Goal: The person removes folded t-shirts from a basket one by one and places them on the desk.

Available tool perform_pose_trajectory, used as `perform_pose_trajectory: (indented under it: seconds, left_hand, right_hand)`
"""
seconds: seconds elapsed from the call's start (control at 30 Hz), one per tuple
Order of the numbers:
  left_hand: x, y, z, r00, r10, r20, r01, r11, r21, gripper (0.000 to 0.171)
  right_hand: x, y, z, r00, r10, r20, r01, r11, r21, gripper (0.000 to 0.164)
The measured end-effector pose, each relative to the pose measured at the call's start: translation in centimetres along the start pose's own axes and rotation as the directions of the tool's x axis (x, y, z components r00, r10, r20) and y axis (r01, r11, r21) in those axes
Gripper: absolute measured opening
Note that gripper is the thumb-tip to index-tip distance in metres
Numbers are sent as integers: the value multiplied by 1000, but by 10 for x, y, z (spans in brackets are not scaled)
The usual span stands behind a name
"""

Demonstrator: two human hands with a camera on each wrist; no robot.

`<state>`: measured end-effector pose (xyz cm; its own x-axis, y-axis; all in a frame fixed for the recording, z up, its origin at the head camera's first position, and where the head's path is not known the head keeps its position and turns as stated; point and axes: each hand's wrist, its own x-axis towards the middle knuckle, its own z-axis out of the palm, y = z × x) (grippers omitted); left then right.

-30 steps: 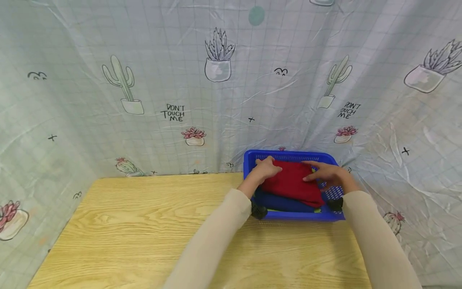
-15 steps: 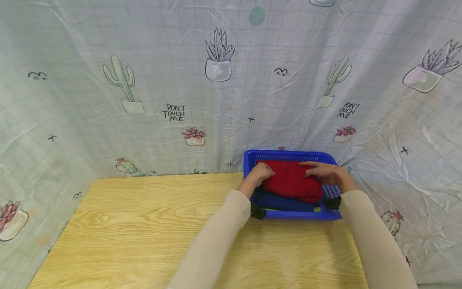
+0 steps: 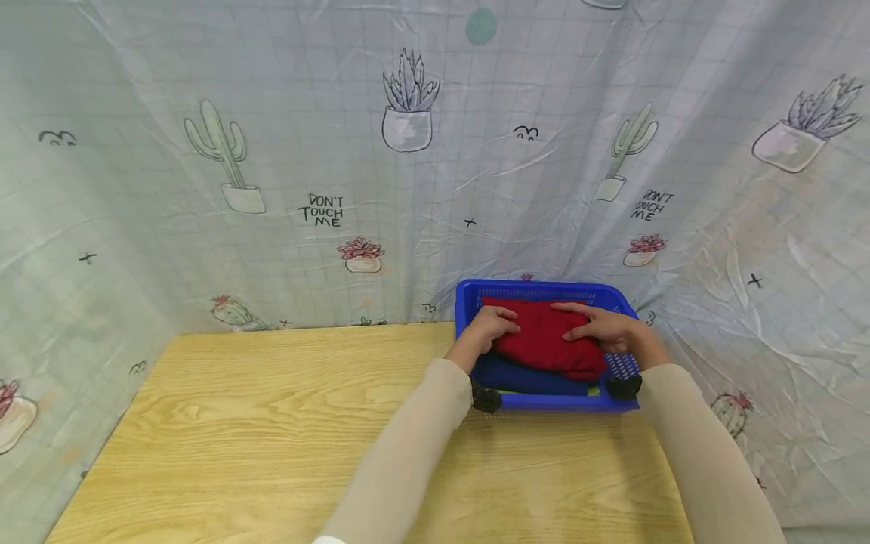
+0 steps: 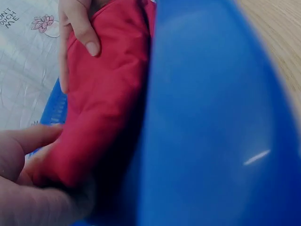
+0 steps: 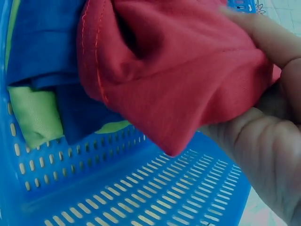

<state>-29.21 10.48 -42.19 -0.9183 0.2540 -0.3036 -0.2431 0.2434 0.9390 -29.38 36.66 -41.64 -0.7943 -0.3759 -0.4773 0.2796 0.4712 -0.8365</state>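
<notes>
A folded red cloth with a stitched hem (image 3: 544, 336) lies on top in a blue plastic basket (image 3: 557, 403). My left hand (image 3: 485, 329) grips its left end; in the left wrist view the left hand (image 4: 33, 188) has thumb and fingers on either side of the fold. At the right end, my right hand (image 3: 608, 329) holds the same red cloth (image 5: 178, 75), fingers above and below it in the right wrist view. Beneath lies a folded dark blue cloth (image 3: 530, 376), and a yellow-green cloth (image 5: 37, 115) peeks out under that.
The slotted basket wall (image 5: 155, 188) shows beside the cloths. The basket stands at the back right of a wooden table (image 3: 272, 423), close to a hanging curtain (image 3: 435, 189) printed with cacti. Another curtain side (image 3: 782, 340) borders the right.
My left hand has drawn back from over the red cloth to its left end and curled round it. My right hand has shifted slightly left onto the cloth, whose front right corner is pulled in.
</notes>
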Motion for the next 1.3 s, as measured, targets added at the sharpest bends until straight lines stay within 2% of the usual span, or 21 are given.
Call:
perform_pose_trajectory:
  seconds: [0.03, 0.07, 0.17, 0.33, 0.57, 0.7, 0.9, 0.97, 1.1, 1.3]
  left_hand:
    - [13, -9, 2, 1000, 1, 0, -1, 1000, -28, 34]
    - [14, -9, 2, 1000, -7, -6, 6, 999, -54, 32]
    - [16, -6, 2, 999, -42, -27, 39, 996, -79, 29]
    - [14, 3, 0, 994, -96, -59, 92, 993, -71, 33]
    - [3, 15, -9, 998, -30, -57, 22, 991, -131, 41]
    - [1, 20, -14, 1000, -17, -26, 13, 988, -153, 41]
    - [1, 28, -23, 999, -7, 37, 14, 982, -188, 41]
    - [1, 31, -26, 998, 3, 58, 9, 979, -206, 42]
    - [-2, 35, -33, 994, 54, 92, -28, 964, -264, 46]
    - [-8, 38, -46, 986, 134, 103, -94, 943, -321, 49]
  right_hand:
    - [-1, 0, -1, 1000, 0, 3, 0, 999, -43, 73]
    - [-1, 0, -2, 1000, 1, 2, -1, 996, -90, 72]
    - [-3, -1, -3, 1000, -20, 9, 21, 993, -118, 69]
    - [-10, -3, -3, 996, -90, -6, 90, 995, -40, 65]
    - [-21, -11, 0, 979, -195, -67, 194, 981, -14, 64]
    - [-27, -19, 2, 973, -211, -95, 209, 978, -24, 65]
    - [-40, -38, 2, 969, -214, -123, 201, 974, -107, 65]
    - [-44, -44, 1, 969, -215, -125, 204, 975, -93, 65]
    - [-51, -53, -1, 964, -225, -138, 214, 972, -93, 65]
    - [-59, -64, 3, 953, -247, -173, 234, 968, -95, 67]
